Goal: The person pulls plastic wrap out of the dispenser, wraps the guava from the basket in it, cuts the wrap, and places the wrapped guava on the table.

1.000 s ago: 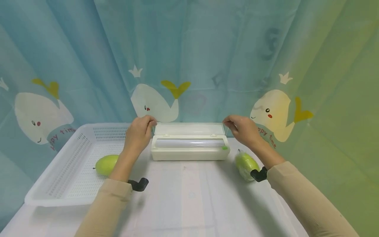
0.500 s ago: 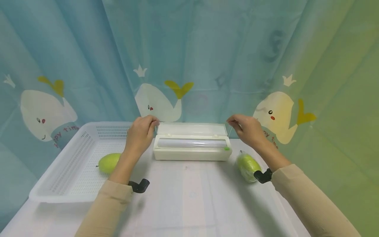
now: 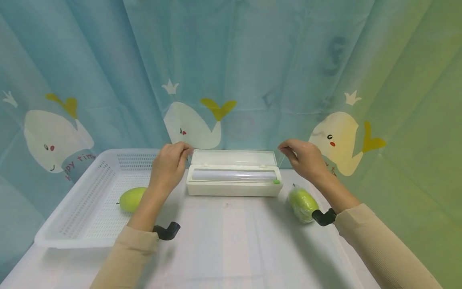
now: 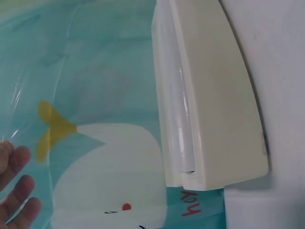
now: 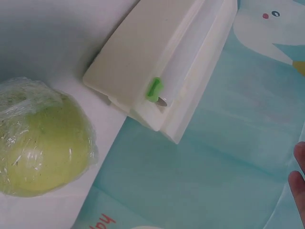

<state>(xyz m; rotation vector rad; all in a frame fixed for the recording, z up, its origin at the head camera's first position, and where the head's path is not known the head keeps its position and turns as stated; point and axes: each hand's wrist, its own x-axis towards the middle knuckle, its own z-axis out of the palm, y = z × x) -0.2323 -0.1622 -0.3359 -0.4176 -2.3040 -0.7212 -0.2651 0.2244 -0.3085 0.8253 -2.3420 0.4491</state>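
Note:
A sheet of clear cling film [image 4: 16, 93] stretches up from the white cling film dispenser [image 3: 234, 189], whose lid stands up at the back. My left hand [image 3: 169, 164] pinches the film's left corner between thumb and finger, beside the raised lid. At the other side my right hand [image 3: 304, 158] pinches the right corner; in the right wrist view only its fingertips [image 5: 297, 183] show. The film roll [image 3: 234, 175] lies inside the dispenser. A green slide cutter [image 5: 154, 89] sits at the dispenser's right end. Most of the film is too transparent to make out.
A white perforated basket [image 3: 72, 241] stands at the left, holding a green pear-like fruit [image 3: 130, 200] partly behind my left forearm. Another such fruit, wrapped in film [image 3: 302, 204], lies right of the dispenser by my right wrist. A whale-print curtain [image 3: 252, 80] hangs close behind.
Both hands keep their pinch on the film. The right hand has shifted slightly to the right, a little farther from the lid. The whole head view has also shifted slightly.

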